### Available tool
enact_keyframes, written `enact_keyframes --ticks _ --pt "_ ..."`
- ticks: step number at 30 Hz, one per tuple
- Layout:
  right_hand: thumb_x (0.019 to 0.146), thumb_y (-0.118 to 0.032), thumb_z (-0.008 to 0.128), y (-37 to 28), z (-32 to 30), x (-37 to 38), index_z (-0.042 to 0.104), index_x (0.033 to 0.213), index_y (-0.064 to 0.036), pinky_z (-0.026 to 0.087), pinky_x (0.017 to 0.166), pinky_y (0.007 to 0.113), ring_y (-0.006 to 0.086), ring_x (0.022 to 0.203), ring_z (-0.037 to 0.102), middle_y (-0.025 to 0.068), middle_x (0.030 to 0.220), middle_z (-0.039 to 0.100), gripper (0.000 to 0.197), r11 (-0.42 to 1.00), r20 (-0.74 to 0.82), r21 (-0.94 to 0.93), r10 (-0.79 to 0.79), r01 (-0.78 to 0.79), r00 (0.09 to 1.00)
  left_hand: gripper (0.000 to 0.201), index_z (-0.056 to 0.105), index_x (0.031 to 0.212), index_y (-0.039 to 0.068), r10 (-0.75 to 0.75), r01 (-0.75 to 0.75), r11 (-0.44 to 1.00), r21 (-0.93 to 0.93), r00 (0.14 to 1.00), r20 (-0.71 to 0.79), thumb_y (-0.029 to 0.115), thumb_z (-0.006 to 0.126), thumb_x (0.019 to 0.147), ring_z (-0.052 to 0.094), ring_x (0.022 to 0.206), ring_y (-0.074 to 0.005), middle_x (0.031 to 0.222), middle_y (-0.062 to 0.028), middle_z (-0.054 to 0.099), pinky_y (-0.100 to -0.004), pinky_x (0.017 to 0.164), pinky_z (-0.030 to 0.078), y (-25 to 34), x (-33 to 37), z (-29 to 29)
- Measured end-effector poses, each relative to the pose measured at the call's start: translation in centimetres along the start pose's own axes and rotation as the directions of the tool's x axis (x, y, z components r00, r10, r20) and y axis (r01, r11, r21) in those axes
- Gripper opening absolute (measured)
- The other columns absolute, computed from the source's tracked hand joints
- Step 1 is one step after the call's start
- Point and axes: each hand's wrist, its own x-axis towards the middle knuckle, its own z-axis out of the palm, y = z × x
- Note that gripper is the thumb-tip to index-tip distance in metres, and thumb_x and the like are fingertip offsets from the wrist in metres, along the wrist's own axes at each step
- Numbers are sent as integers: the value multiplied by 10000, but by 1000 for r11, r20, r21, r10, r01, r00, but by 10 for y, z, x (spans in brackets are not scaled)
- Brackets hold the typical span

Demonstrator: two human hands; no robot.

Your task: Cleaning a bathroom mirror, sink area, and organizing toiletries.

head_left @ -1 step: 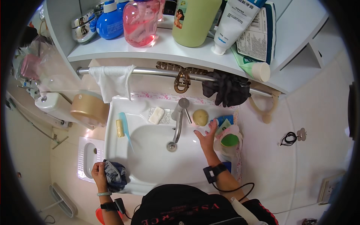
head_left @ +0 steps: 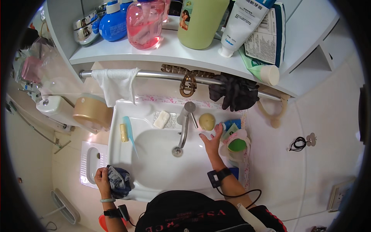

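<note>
From the head camera, looking down on a white washbasin (head_left: 154, 170), the left hand (head_left: 102, 181) sits at the basin's near left corner, fingers clenched around a crumpled dark blue cloth (head_left: 119, 181) that rests against the rim there. The right hand (head_left: 211, 141) lies open and flat on the basin's right rim, fingers spread, holding nothing; its fingertips come just short of a round yellowish soap (head_left: 206, 121) at the basin's back right. Just right of that hand stands a clear plastic cup with a green base (head_left: 236, 144). The chrome tap (head_left: 184, 124) rises from the basin's back edge, its spout reaching over the bowl. A white soap bar (head_left: 161, 119) lies at the back left of the basin, and a light blue toothbrush (head_left: 130, 133) runs along its left rim.
</note>
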Motion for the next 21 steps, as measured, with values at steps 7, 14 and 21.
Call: enact_keyframes --ticks 7,14,21 --pt "601 -231 856 27 34 18 317 1358 -73 368 983 453 371 1189 432 188 1315 456 942 952 -133 -303 -85 41 987 199 617 825 7 17 -18 999 -39 999 -29 182 592 918 520 732 -85 779 -13 604 -231 702 417 -8 0 -3" --pt "569 -266 859 25 43 26 422 1285 -94 411 917 477 389 1104 482 139 1197 562 857 925 -140 -372 28 -79 990 187 611 806 13 -8 6 998 -58 999 -43 167 599 912 501 705 -77 764 -4 595 -224 668 405 -4 -1 1" --pt "558 -229 863 47 41 29 504 1148 -47 407 917 455 380 1033 525 150 1100 608 714 980 -109 -191 -79 57 991 193 613 800 8 39 -42 998 -52 997 -59 169 603 907 473 666 -65 731 12 576 -221 630 391 -4 -2 2"
